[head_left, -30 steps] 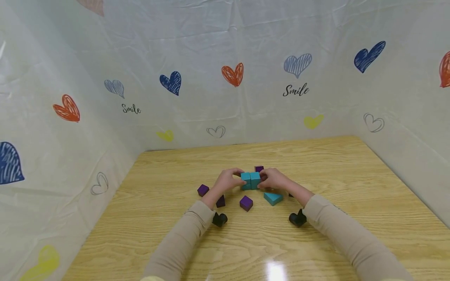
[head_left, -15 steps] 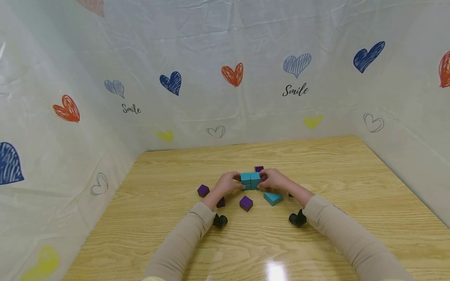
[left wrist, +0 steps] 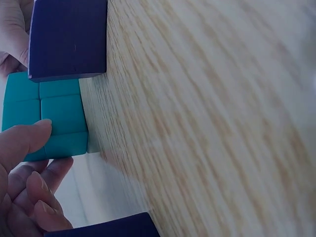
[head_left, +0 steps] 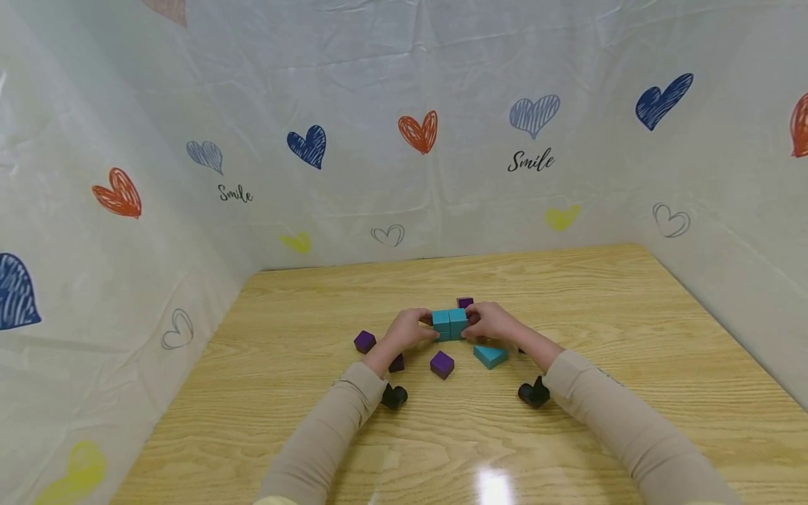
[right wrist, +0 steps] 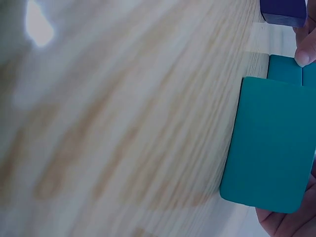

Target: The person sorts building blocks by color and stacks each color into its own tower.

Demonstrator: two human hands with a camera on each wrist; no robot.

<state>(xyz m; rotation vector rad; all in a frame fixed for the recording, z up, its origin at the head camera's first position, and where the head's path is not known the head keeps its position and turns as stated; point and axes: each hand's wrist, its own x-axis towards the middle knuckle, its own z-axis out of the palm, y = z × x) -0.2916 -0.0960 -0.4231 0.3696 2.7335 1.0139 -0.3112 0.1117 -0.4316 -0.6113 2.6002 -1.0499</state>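
Squaring up the blue blocks, stacked on the table, likely calls for gentle, even pressure from both ends. The left hand pinches one end between thumb and fingers; the right hand likewise grips the other.

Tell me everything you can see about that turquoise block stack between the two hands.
The turquoise block stack looks smooth and even in colour, perhaps painted wood, with slightly rounded edges. Seams split its near face into four, two over two. It sits level, apparently resting on the wood-grained table. The left hand grips one side, its thumb on the near face; the right hand holds the opposite side.
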